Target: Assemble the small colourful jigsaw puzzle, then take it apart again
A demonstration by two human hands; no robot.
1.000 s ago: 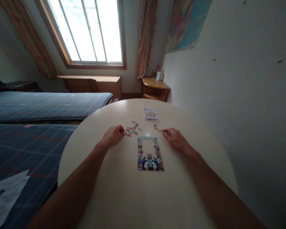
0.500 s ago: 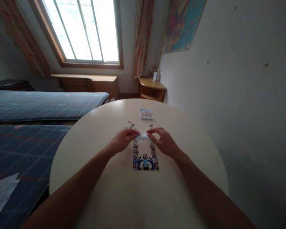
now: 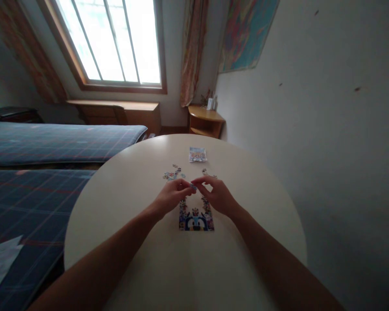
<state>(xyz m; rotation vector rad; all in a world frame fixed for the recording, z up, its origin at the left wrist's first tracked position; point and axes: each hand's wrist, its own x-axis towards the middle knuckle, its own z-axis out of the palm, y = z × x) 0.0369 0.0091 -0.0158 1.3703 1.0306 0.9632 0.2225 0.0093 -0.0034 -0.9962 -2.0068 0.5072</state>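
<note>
Puzzle [image 3: 196,222] under both hands, left hand [image 3: 174,193] and right hand [image 3: 218,194] angled inward, fingertips pinched.

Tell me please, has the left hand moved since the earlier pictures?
Yes. Against the puzzle, the left hand has moved right, from beside the left loose pieces to the puzzle's far edge.

Both my hands up close, fingertips nearly meeting: L hand [image 3: 173,196] w/ thumb & index pinched, R hand [image 3: 218,194] likewise, forearms angled in.
</note>
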